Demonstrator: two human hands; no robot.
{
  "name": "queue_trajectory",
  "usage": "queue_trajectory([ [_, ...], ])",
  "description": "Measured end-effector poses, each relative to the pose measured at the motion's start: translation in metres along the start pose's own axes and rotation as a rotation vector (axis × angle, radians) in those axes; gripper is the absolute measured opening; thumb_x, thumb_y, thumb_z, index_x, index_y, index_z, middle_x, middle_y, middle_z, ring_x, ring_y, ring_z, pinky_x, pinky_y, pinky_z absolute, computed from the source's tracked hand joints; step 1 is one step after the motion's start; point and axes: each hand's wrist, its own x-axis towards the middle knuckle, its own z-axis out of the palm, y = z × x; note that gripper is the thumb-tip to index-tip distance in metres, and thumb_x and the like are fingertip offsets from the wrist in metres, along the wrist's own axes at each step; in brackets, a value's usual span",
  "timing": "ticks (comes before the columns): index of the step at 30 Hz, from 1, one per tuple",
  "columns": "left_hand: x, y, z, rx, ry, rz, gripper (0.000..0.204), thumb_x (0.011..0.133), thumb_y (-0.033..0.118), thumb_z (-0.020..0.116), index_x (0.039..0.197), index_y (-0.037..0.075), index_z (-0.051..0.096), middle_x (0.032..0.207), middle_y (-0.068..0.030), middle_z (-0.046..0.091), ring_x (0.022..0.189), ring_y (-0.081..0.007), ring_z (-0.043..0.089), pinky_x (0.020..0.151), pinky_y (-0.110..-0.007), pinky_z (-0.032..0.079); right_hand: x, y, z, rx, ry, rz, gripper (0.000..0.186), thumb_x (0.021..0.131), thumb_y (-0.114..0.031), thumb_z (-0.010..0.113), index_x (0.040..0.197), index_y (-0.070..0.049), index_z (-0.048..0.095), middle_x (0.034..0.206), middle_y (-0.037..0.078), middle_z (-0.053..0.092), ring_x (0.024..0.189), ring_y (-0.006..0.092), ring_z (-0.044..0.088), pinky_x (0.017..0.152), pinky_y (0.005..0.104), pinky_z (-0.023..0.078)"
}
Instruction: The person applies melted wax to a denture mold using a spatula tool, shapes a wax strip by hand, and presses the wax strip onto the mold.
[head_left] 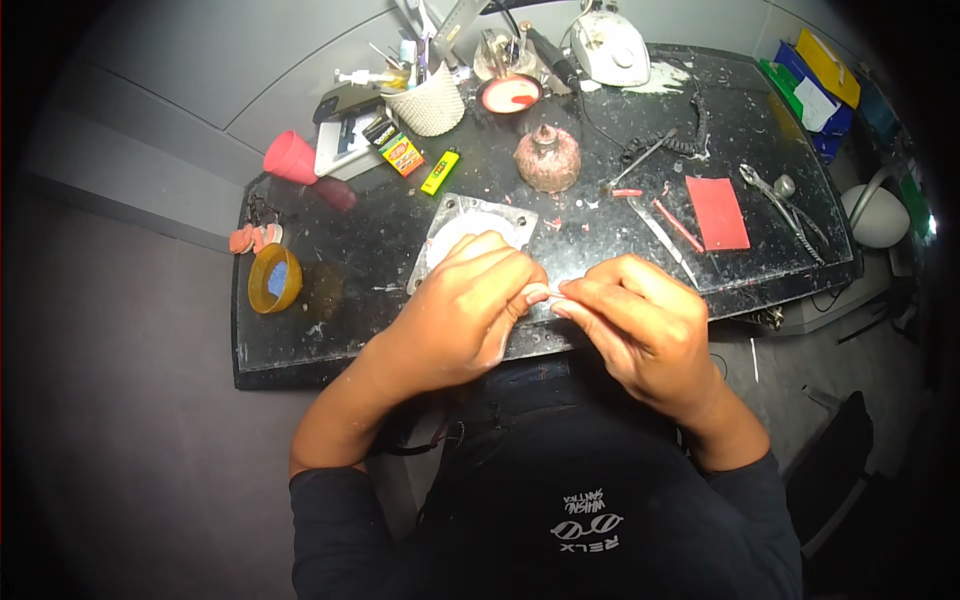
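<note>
Near the desk's front edge my left hand (460,310) pinches a small, thin, pale item (553,293) that I cannot make out clearly. My right hand (645,330) has thumb and forefinger closed on that same item, just to the right. Behind my left hand lies a square metal plate (525,220) with a white round mass (462,225) on it, partly hidden. Right of the plate are a knife (662,235), a pink stick (677,223) and a red-pink sheet (715,213). A stained spirit burner (547,165) stands behind them.
The dark desk (350,340) holds a yellow bowl (268,295), pink cup (287,157), green lighter (440,173), beaded holder (422,110), red-filled dish (505,98), white machine (610,55) and pliers (775,200). Coloured trays (825,70) and a chair (840,470) are at right.
</note>
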Motion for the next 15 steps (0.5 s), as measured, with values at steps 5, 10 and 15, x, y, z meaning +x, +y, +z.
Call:
queue_trajectory([
  [5, -0.0019, 0.0056, 0.0016, 0.184, 0.005, 0.044, 0.007, 0.091, 0.004, 0.07, 0.092, 0.001, 0.064, 0.083, -0.0104, 0.063, 0.079, -0.0313, 0.062, 0.09, -0.045, 0.053, 0.0021, 0.0017, -0.0003, -0.018, 0.041, -0.026, 0.016, 0.082, 0.004, 0.08, 0.095, 0.004, 0.071, 0.083, 0.013, 0.066, 0.072, 0.029, 0.067, 0.065, 0.0372, 0.054],
  [10, -0.0007, 0.0059, 0.0032, 0.346, 0.004, 0.144, 0.013, 0.08, 0.001, 0.071, 0.09, 0.002, 0.063, 0.078, -0.0102, 0.057, 0.074, -0.0301, 0.058, 0.083, -0.043, 0.052, 0.0019, 0.0038, -0.0002, -0.006, 0.008, 0.003, 0.014, 0.081, 0.005, 0.079, 0.093, 0.003, 0.07, 0.082, 0.014, 0.065, 0.072, 0.0304, 0.066, 0.065, 0.0381, 0.053],
  [15, -0.0026, 0.0027, 0.0045, 0.348, -0.022, 0.141, 0.012, 0.078, 0.0, 0.07, 0.089, 0.002, 0.064, 0.077, -0.0101, 0.057, 0.074, -0.0301, 0.058, 0.081, -0.043, 0.052, 0.0011, 0.007, 0.0026, 0.057, 0.006, 0.017, 0.013, 0.082, 0.007, 0.077, 0.093, 0.003, 0.07, 0.082, 0.014, 0.066, 0.071, 0.0308, 0.065, 0.064, 0.0384, 0.052],
])
